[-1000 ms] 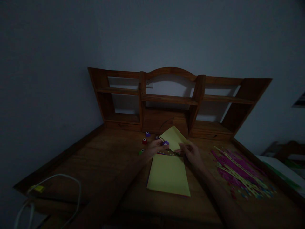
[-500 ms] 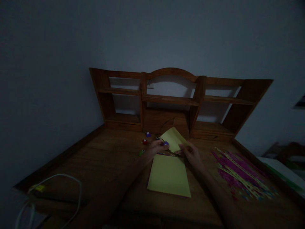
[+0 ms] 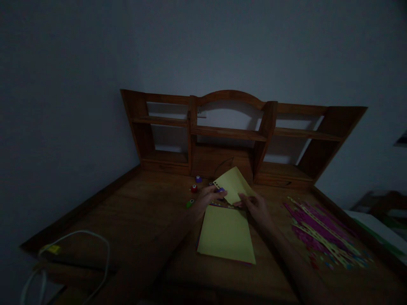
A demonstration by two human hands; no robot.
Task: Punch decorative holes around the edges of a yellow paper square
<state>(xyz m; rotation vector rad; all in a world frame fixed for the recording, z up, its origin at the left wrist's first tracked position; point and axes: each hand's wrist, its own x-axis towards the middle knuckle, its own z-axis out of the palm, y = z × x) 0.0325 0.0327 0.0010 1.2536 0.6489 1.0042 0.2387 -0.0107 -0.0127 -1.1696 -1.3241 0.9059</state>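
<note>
Five small coloured plastic punches (image 3: pixel 193 189) show. There is one punched yellow paper sheet (image 3: pixel 234 183) and one yellow-topped paper stack (image 3: pixel 227 233).

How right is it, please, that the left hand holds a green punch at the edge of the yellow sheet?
Only the punch's colour is wrong: the head view shows the left hand holding a purple punch at the edge of the yellow sheet.

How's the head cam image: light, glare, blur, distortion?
Head view: dim, desk front sinking into shadow; no harsh glare on the yellow sheet. Head view: wide-angle stretch, shelf unit ends splaying outward. Head view: fine detail soft in the strip pile; can't tell whether focus or low light.
</note>
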